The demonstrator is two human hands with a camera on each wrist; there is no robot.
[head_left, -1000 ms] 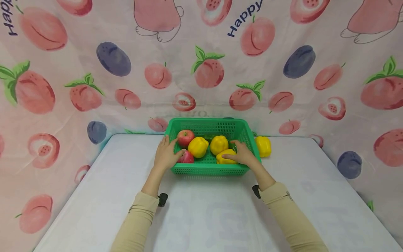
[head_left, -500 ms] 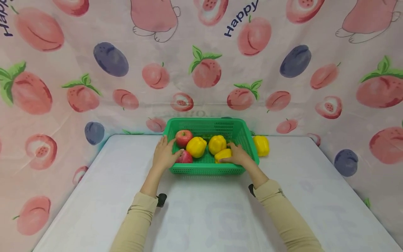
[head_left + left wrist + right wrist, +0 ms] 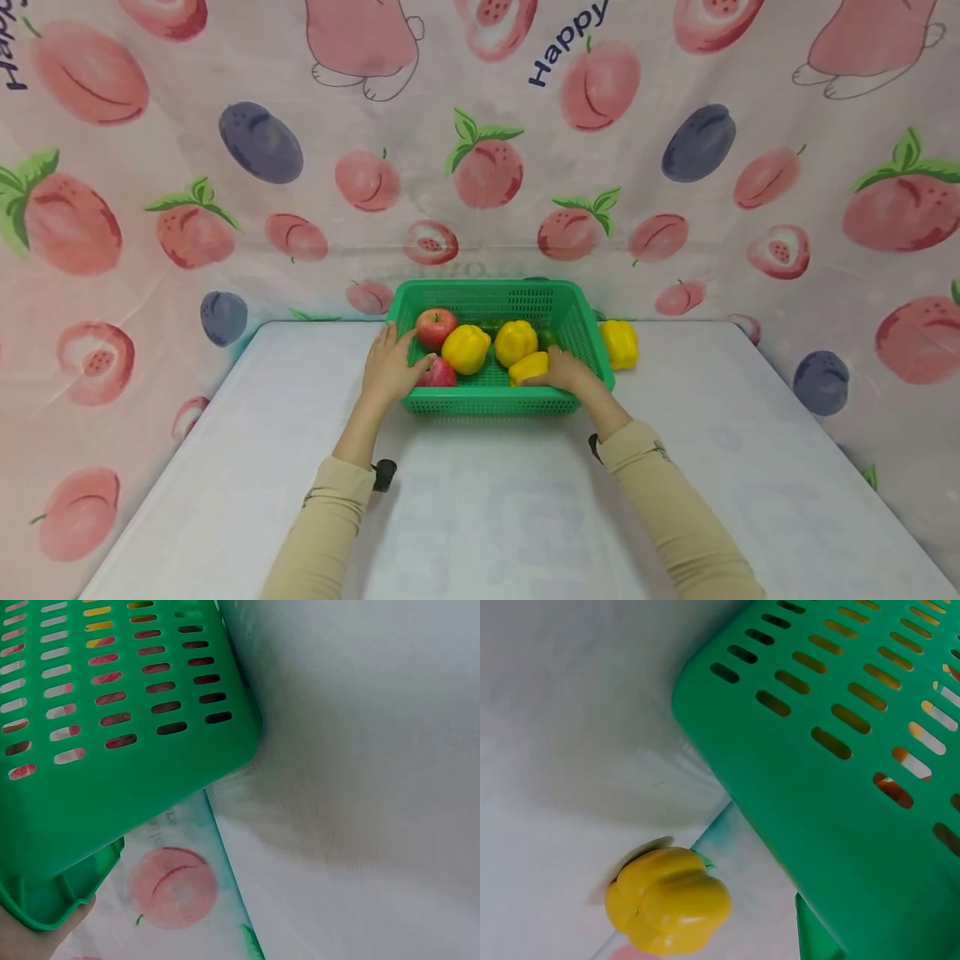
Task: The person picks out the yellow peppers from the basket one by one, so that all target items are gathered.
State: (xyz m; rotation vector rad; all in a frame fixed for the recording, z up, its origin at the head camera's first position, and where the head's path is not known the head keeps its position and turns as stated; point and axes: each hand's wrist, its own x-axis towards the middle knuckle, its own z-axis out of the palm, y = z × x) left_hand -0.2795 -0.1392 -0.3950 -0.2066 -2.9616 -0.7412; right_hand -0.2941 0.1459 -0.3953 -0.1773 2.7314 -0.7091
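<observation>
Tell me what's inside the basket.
The basket holds an apple, three yellow peppers, a red fruit and something dark green I can't identify. The left hand partly covers the red fruit, the right hand the front pepper; anything beneath them is hidden.

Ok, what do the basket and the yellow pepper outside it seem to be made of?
Basket: likely moulded plastic, smooth and low-sheen, judging by its even green and regular slots. Pepper: glossy, with bright highlights on even yellow; could be waxy real skin or plastic imitation.
</observation>
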